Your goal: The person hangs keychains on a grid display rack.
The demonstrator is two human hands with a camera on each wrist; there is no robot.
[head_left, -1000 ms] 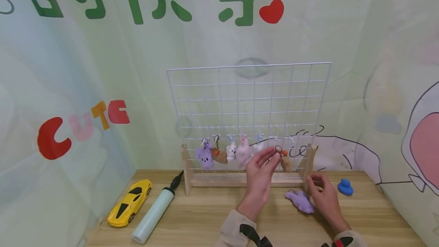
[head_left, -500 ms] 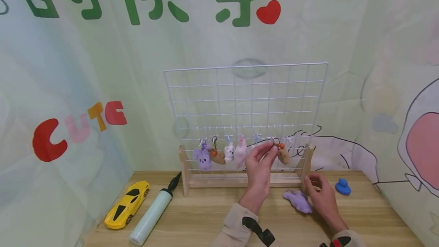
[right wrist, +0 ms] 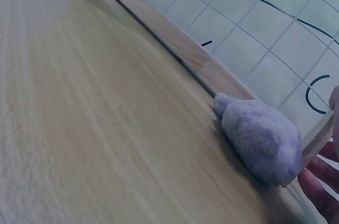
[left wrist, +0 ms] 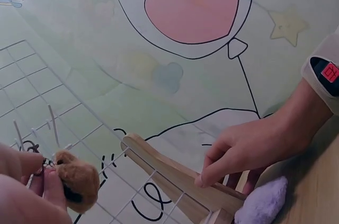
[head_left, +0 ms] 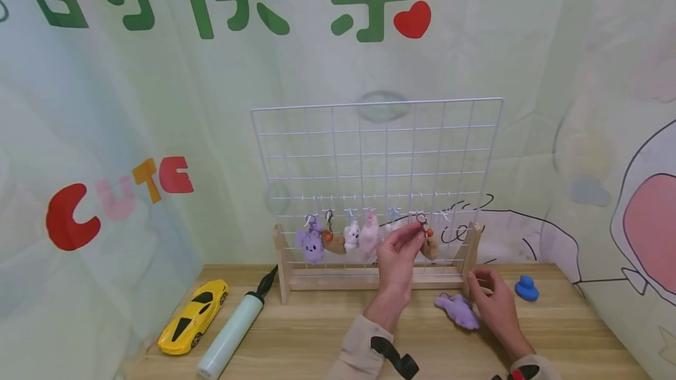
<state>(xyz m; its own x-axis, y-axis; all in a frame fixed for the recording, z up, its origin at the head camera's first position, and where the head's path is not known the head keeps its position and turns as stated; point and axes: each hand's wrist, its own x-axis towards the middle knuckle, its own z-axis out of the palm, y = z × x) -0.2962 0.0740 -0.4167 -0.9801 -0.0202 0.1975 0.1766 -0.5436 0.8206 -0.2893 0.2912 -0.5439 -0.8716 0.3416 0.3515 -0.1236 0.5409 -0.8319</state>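
My left hand (head_left: 396, 260) pinches the metal ring of a brown plush keychain (head_left: 431, 247) with an orange bead, up against a white hook on the wire grid rack (head_left: 388, 151). In the left wrist view the brown plush (left wrist: 79, 181) dangles beside the fingertips. Low on the right, my right hand (head_left: 493, 304) grips the wooden post (head_left: 472, 245) of the rack's stand between thumb and fingers. A purple plush keychain (head_left: 458, 311) lies on the table just left of that hand. Several plush keychains, including a purple one (head_left: 313, 245) and a pink one (head_left: 369, 236), hang leftward along the hooks.
A yellow toy car (head_left: 192, 318) and a pale blue hand pump (head_left: 232, 333) with a black nozzle lie at the table's left. A small blue rubber duck (head_left: 527, 289) sits at the right. A printed cloth backdrop (head_left: 158, 87) stands behind the rack.
My left hand has drawn the brown plush keychain slightly left, and its ring now overlaps the hook. The right hand stays at the post. The view has shifted slightly.
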